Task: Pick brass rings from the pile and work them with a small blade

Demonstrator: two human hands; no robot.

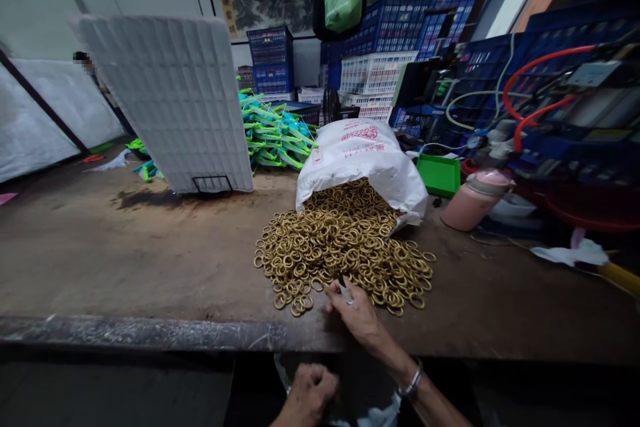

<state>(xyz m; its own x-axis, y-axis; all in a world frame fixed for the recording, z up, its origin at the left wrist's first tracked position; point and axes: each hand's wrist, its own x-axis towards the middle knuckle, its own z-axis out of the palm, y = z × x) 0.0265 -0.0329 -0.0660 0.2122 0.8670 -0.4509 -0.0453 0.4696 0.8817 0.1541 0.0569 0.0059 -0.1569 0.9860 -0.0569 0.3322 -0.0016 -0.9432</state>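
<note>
A heap of gold-coloured rings [340, 247] spills out of the open mouth of a white woven sack [360, 153] onto the table. At the near edge of this heap is my right hand [360, 320], its fingers closed around a small flat piece, pale grey with a dark end, perhaps a blade [345, 290]. My left hand [311, 390] is lower, in front of the table edge, curled into a fist; anything inside it is hidden. Below my hands, part of a pale plastic bag [383, 413] shows.
A white ribbed panel [165, 100] stands upright on the brown table [125, 267]. Behind it lies a pile of green and blue plastic pieces [275, 133]. To the right are a green tray [439, 175], a pink bottle [475, 200] and a machine with red hoses [520, 123]. Crates [380, 72] stack behind.
</note>
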